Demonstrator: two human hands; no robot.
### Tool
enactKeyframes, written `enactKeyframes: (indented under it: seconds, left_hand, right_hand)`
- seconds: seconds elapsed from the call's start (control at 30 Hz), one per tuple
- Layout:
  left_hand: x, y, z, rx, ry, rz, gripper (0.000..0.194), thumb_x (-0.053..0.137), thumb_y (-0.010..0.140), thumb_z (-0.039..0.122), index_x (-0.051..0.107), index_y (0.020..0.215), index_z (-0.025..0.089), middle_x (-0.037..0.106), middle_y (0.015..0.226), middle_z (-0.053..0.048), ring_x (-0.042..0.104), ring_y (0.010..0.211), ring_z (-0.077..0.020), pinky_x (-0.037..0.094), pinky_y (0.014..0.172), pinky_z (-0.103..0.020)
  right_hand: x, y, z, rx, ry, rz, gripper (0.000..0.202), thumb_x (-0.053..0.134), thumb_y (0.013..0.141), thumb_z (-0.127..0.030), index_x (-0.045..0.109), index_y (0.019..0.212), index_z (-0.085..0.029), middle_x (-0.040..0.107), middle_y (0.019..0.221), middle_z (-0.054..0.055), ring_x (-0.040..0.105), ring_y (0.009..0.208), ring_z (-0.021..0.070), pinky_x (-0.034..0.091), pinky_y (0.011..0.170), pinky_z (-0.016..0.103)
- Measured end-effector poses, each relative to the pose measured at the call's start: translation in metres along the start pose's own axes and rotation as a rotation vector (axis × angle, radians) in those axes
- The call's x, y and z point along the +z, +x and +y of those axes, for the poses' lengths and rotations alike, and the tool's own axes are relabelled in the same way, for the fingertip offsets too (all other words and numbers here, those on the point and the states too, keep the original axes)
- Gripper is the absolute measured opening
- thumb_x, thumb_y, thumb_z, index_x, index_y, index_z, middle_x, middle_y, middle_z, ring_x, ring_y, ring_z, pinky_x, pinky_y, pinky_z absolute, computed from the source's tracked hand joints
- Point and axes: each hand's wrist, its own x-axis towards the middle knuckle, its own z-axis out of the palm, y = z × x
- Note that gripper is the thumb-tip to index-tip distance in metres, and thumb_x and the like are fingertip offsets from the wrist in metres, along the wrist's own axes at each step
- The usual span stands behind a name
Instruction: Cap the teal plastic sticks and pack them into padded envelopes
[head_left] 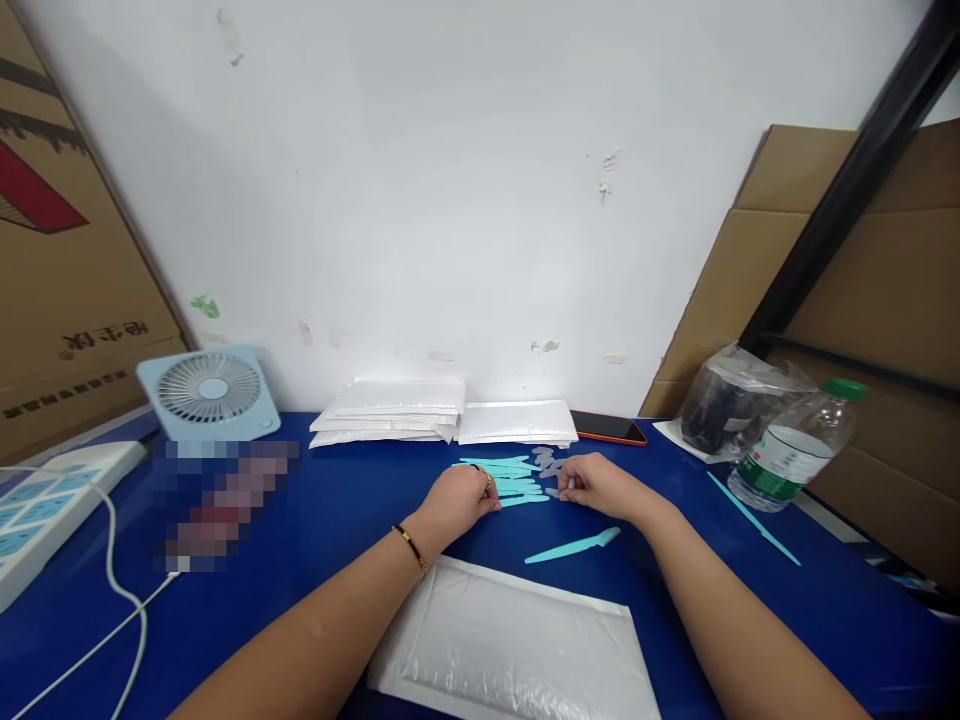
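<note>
A row of slim turquoise razors (517,487), looking like eyebrow razors, lies on the blue table. My left hand (459,503) is over their left end, fingers curled and closed on the nearest razor (529,499), whose tip points right. Between the thumb and fingers of my right hand (592,487) is a small translucent grey cap (553,492), close to that razor's tip. Several more grey caps (546,460) lie loose just behind. A single turquoise razor with a wider end (571,546) rests apart, in front of my right hand.
A white bubble mailer (517,640) lies in front, partly under my left forearm. Stacked mailers (397,410) and a phone (609,428) line the wall. A fan (210,392) and power strip (56,510) stand left; a bottle (795,455) and another turquoise razor (754,518) are right.
</note>
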Motion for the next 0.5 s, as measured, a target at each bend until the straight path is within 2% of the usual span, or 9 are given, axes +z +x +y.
enactKeyframes:
  seconds: [0.1, 0.23, 0.33, 0.43, 0.5]
  left_hand:
    - [-0.004, 0.0, -0.003, 0.0, 0.033, 0.043, 0.014, 0.056, 0.08, 0.027, 0.067, 0.078, 0.02, 0.067, 0.082, -0.001, 0.059, 0.077, -0.0151, 0.04, 0.071, -0.024]
    - [-0.008, -0.004, 0.003, -0.038, -0.005, 0.098, 0.02, 0.054, 0.081, 0.035, 0.065, 0.088, 0.02, 0.065, 0.087, -0.002, 0.059, 0.08, -0.0155, 0.041, 0.069, -0.024]
    - [-0.009, -0.009, 0.014, -0.012, -0.069, 0.077, 0.027, 0.052, 0.081, 0.043, 0.064, 0.091, 0.022, 0.064, 0.092, -0.002, 0.057, 0.086, -0.0158, 0.042, 0.072, -0.024]
    - [-0.006, -0.011, 0.021, 0.084, -0.093, 0.049, 0.027, 0.058, 0.078, 0.045, 0.065, 0.093, 0.024, 0.064, 0.096, -0.001, 0.056, 0.093, -0.0169, 0.041, 0.076, -0.024]
    - [-0.002, -0.01, 0.021, 0.118, -0.09, 0.001, 0.022, 0.061, 0.076, 0.041, 0.067, 0.088, 0.024, 0.065, 0.09, 0.0, 0.057, 0.088, -0.0165, 0.041, 0.071, -0.024]
  right_hand:
    - [-0.016, -0.012, 0.016, 0.085, 0.081, -0.017, 0.023, 0.066, 0.067, -0.035, 0.067, 0.081, -0.017, 0.063, 0.069, 0.002, 0.055, 0.062, 0.0145, 0.039, 0.054, 0.022]
    - [-0.029, -0.027, 0.023, 0.054, 0.111, -0.239, 0.032, 0.076, 0.053, -0.038, 0.069, 0.077, -0.018, 0.062, 0.07, 0.0, 0.054, 0.062, 0.014, 0.039, 0.053, 0.021]
    - [-0.022, -0.023, 0.013, -0.022, 0.102, -0.294, 0.025, 0.075, 0.054, -0.037, 0.07, 0.071, -0.018, 0.063, 0.073, 0.001, 0.053, 0.063, 0.0131, 0.038, 0.054, 0.021]
    - [-0.006, -0.012, -0.005, -0.091, 0.115, -0.241, 0.021, 0.069, 0.064, -0.037, 0.07, 0.072, -0.018, 0.062, 0.068, 0.0, 0.052, 0.06, 0.012, 0.037, 0.052, 0.021]
    - [0.003, -0.005, -0.015, -0.108, 0.105, -0.197, 0.019, 0.066, 0.068, -0.036, 0.069, 0.072, -0.018, 0.061, 0.065, 0.0, 0.052, 0.058, 0.0117, 0.036, 0.052, 0.021]
